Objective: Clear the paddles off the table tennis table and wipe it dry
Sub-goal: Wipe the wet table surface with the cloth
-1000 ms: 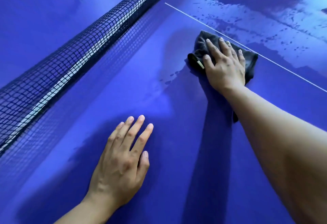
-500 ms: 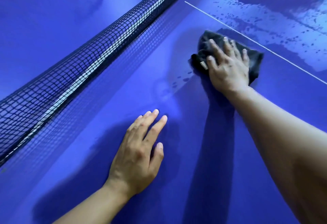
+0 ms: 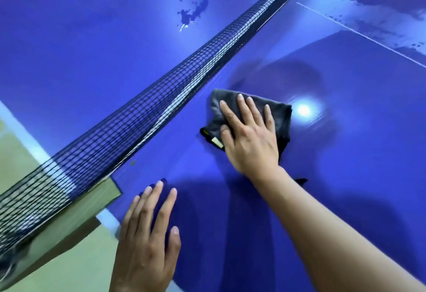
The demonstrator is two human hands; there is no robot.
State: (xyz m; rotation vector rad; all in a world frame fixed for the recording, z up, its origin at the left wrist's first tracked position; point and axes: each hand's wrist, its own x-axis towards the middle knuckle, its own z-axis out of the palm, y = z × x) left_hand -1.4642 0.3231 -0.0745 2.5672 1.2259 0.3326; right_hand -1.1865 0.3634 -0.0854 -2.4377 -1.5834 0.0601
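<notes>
Blue table tennis table [image 3: 345, 144], seen from its side edge. The black net [image 3: 161, 100] runs on a diagonal from lower left to upper right and overhangs the table's edge at lower left.

Dark grey cloth [image 3: 280, 116]: crumpled, lying on the near half just beside the net, not far in from the side edge. A small pale tag [image 3: 217, 142] shows at its near-left corner.

Right hand [image 3: 251, 144]: palm down on the cloth, fingers straight and spread, pressing it flat to the surface. No curl round it, no pinch.

Left hand [image 3: 147, 241]: flat on the bare tabletop at the side edge, fingers straight and loosely apart, holding nothing.

Dark water spots [image 3: 191, 10] sit on the far half, close to the net. Wet smears [image 3: 391, 3] spread beyond the white centre line [image 3: 359, 31], toward the top right. A bright lamp glare [image 3: 303, 109] reflects off the surface just right of the cloth.

Green floor [image 3: 57, 268] shows below the table edge at lower left.
</notes>
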